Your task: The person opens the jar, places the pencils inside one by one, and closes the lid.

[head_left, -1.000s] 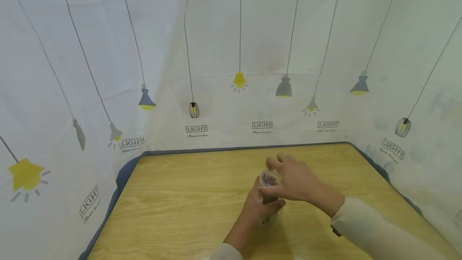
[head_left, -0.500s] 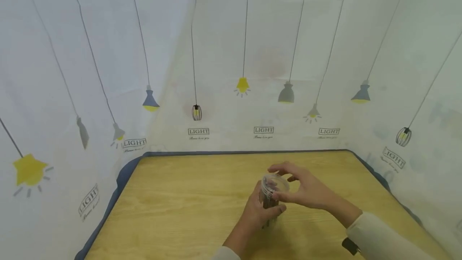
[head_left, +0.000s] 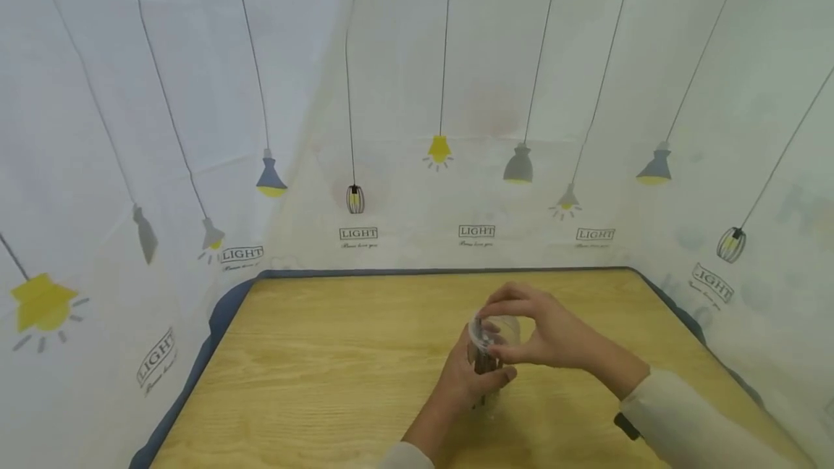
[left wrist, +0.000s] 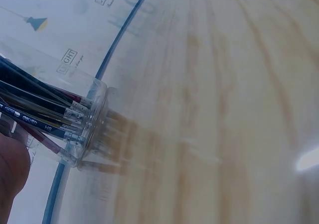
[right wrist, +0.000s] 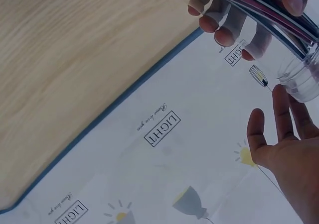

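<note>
My left hand (head_left: 459, 382) grips the side of a clear plastic jar (head_left: 484, 365), held upright over the table. Several dark pencils (left wrist: 40, 97) stand inside, eraser ends at the jar's base, as the left wrist view shows. Whether that base touches the tabletop I cannot tell. At the jar's mouth, my right hand (head_left: 554, 335) pinches a clear round lid (head_left: 510, 329) between thumb and fingers. The lid looks tilted at the rim; its exact seating is unclear. In the right wrist view the right fingers lie beside the clear threaded rim (right wrist: 301, 79), with left fingertips (right wrist: 227, 36) farther up the jar.
A wood-grain table (head_left: 326, 353) with a dark blue edge (head_left: 391, 273) lies beneath both hands. White sheeting (head_left: 404, 78) printed with lamps and the word LIGHT encloses its back and sides. A dark band (head_left: 627, 425) shows at the right sleeve.
My right hand shifted right with the clear lid lifted in its fingers, then came back left and slightly up over the jar's mouth. The left hand keeps its grip in nearly the same place.
</note>
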Demonstrator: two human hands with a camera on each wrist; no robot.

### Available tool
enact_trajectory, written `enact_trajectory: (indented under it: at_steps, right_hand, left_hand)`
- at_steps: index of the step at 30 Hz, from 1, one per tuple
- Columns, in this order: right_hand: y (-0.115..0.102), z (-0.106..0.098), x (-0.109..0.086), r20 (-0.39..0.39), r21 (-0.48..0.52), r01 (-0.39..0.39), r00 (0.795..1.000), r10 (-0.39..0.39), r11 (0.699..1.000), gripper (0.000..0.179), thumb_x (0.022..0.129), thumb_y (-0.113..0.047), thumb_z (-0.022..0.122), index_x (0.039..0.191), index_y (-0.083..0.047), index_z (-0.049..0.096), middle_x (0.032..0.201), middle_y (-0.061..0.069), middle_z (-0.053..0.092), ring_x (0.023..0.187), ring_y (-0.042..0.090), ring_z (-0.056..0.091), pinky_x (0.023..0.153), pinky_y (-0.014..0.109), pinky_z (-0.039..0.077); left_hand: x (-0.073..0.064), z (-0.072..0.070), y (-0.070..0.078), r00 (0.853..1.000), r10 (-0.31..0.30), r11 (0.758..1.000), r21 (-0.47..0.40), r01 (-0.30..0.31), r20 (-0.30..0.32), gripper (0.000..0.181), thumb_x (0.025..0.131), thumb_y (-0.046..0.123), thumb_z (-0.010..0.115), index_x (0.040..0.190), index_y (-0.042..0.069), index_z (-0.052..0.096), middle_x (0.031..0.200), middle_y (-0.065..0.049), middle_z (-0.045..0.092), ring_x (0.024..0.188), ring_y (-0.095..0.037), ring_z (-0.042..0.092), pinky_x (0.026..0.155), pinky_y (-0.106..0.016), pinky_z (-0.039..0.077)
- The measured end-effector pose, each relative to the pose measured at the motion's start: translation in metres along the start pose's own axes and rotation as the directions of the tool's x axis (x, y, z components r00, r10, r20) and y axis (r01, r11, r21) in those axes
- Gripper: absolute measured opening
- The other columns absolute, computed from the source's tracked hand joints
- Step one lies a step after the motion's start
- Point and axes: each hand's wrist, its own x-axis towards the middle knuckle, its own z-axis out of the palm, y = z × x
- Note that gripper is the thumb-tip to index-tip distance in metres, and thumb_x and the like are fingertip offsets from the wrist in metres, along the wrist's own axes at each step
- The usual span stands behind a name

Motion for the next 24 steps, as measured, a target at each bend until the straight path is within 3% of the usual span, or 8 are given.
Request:
enact_trajectory:
  at_steps: [4,9,14,19,21,24]
  right_hand:
    - [-0.007,-0.006,0.005,0.007,-0.084,-0.008,1.000,0.008,0.996,0.040,0.090,-0.029,0.093,0.127,-0.026,0.081,0.123,-0.005,0.070,0.112,0.010,0.063,0.094,0.041,0.061]
    - [-0.014,-0.012,0.009,0.026,-0.146,-0.032,0.999,0.036,0.989,0.039,0.089,-0.031,0.093,0.125,-0.026,0.080,0.119,-0.003,0.069,0.109,0.011,0.061,0.091,0.041,0.059]
    - [-0.015,-0.011,0.008,0.045,-0.118,-0.058,0.997,0.063,0.991,0.039,0.090,-0.030,0.092,0.127,-0.025,0.079,0.120,-0.002,0.071,0.111,0.016,0.066,0.094,0.043,0.061]
    - [-0.018,-0.010,0.007,0.056,-0.141,-0.088,0.994,0.097,0.986,0.038,0.089,-0.031,0.091,0.125,-0.028,0.080,0.118,-0.005,0.070,0.109,0.014,0.064,0.092,0.042,0.059]
    - [-0.019,-0.010,0.007,0.061,-0.141,-0.091,0.993,0.100,0.986,0.038,0.089,-0.032,0.091,0.125,-0.027,0.080,0.117,-0.005,0.070,0.108,0.013,0.063,0.092,0.042,0.059]
    - [-0.016,-0.009,0.006,0.054,-0.105,-0.096,0.993,0.102,0.990,0.039,0.090,-0.031,0.091,0.127,-0.024,0.079,0.118,-0.004,0.070,0.109,0.015,0.065,0.092,0.042,0.061]
  left_hand:
    - [0.002,0.000,0.003,1.000,0.001,1.000,-0.012,-0.001,0.000,0.074,0.091,0.044,0.087,0.154,0.042,0.048,0.150,0.008,0.063,0.144,-0.019,0.057,0.125,-0.057,0.044]
    - [0.004,0.001,0.004,1.000,0.004,1.000,-0.006,-0.004,-0.002,0.070,0.093,0.039,0.087,0.151,0.039,0.049,0.145,0.009,0.063,0.135,-0.015,0.059,0.118,-0.049,0.048]
    - [0.003,0.001,0.006,1.000,-0.007,1.000,-0.007,0.007,0.011,0.071,0.093,0.036,0.087,0.153,0.037,0.048,0.148,0.007,0.061,0.135,-0.016,0.060,0.116,-0.043,0.050]
    - [0.002,0.000,0.004,1.000,-0.008,1.000,-0.009,0.008,0.025,0.069,0.094,0.038,0.086,0.152,0.035,0.049,0.139,0.005,0.066,0.122,-0.014,0.065,0.105,-0.033,0.055]
    - [0.001,0.000,0.003,1.000,-0.007,1.000,-0.005,0.007,0.028,0.070,0.094,0.038,0.086,0.153,0.034,0.048,0.138,0.004,0.066,0.117,-0.014,0.066,0.100,-0.033,0.057]
    - [0.000,0.002,0.004,1.000,-0.017,1.000,0.007,0.016,0.025,0.072,0.093,0.040,0.086,0.154,0.037,0.047,0.142,0.005,0.065,0.122,-0.017,0.066,0.104,-0.037,0.058]
